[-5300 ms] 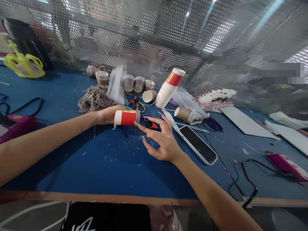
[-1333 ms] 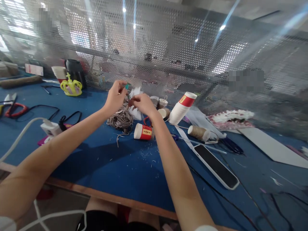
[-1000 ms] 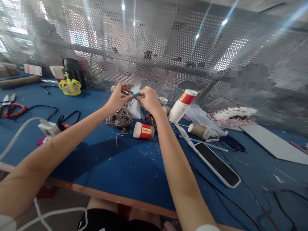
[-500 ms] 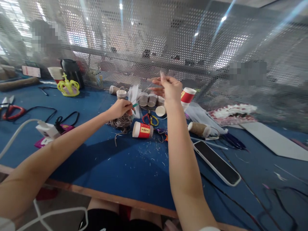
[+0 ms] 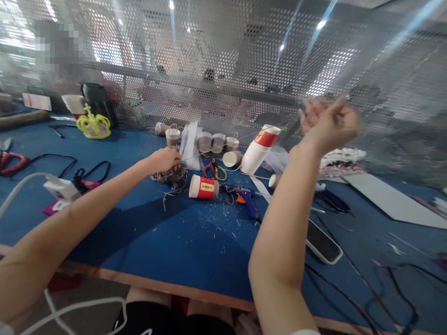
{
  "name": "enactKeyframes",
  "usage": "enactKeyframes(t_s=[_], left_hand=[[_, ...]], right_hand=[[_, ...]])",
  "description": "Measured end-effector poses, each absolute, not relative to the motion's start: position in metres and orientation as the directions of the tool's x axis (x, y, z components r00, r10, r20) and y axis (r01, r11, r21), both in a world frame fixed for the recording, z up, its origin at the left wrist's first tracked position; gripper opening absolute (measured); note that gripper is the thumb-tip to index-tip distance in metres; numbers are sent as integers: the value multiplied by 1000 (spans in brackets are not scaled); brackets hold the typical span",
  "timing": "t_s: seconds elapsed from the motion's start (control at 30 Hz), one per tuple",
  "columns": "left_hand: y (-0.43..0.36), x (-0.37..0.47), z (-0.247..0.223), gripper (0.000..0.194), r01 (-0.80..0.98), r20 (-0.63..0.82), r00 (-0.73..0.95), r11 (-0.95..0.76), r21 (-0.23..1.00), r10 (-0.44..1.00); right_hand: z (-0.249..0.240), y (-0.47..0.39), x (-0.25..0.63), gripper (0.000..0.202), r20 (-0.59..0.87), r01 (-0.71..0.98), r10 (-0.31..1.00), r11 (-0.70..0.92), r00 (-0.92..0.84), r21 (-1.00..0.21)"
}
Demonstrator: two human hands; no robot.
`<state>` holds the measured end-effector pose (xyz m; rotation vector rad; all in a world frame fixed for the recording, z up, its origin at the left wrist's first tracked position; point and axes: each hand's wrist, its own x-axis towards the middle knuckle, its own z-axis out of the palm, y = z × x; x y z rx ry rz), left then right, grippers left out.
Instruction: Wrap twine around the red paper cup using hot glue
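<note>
"One hand, the left hand (image 5: 165,159), was low over the heap of grey cord (image 5: 170,177). Was it gripping anything?"

"Yes, its thumb and fingers were pinching a thin strand (image 5: 199,157) at the edge of the heap. That strand ran off from the fingertips toward the right, and I couldn't follow it all the way."

"And the right hand (image 5: 330,118)?"

"Raised high, well apart from the left, in front of the perforated screen (image 5: 223,46). Its fingers looked partly curled but blurred, so I couldn't tell whether they pinched the strand or nothing."

"Where was the paper cup (image 5: 203,187)?"

"On its side on the blue table (image 5: 188,237), to the right of the heap, with neither hand touching it. It had a red band with a gold label, and something greyish-brown went around its right end."

"What lay near it?"

"A blue glue gun (image 5: 247,197) with an orange trigger, its nozzle toward that end; whether they touched, I couldn't say. Behind the cup was a tool with red and yellow handles (image 5: 215,170)."

"Anything farther back?"

"A leaning stack of white cups (image 5: 254,157), the top one red-banded. Off to the right, the phone (image 5: 324,244) was partly hidden by the right forearm (image 5: 288,218)."
</note>
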<state>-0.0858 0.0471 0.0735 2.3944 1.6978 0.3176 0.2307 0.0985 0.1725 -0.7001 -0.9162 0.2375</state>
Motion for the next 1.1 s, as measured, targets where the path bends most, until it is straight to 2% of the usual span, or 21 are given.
enactKeyframes(t_s=[0.13,0.23,0.27,0.3,0.4,0.53,0.67,0.87,0.97,1.1], left_hand=[[48,-87,72,21,935,46,286,-289,207,957],[49,-88,72,25,953,64,239,-247,174,969],[50,-88,72,28,957,73,227,-236,168,971],[51,-89,73,29,960,79,217,-228,166,973],[53,-90,75,30,961,74,201,-211,177,977],[53,-89,75,29,952,47,218,-223,208,975],[50,-86,76,29,936,21,244,-241,255,970],[45,-86,79,23,921,44,209,-212,326,977],[43,-85,81,22,903,78,180,-197,381,980],[38,-83,87,22,874,146,133,-186,448,980]], right_hand=[[174,96,250,26,692,217,482,714,537,-666],[164,94,250,30,733,442,617,595,285,-672],[156,91,250,30,736,549,656,558,167,-622],[147,88,252,31,740,607,661,540,123,-583],[106,69,268,27,760,718,646,499,64,-485],[48,39,302,28,722,808,692,429,-6,-404],[20,34,320,33,709,838,705,398,-19,-374],[19,42,315,36,738,831,675,406,7,-379],[38,50,316,40,787,825,608,389,104,-410],[92,74,319,43,827,802,514,382,229,-459]])
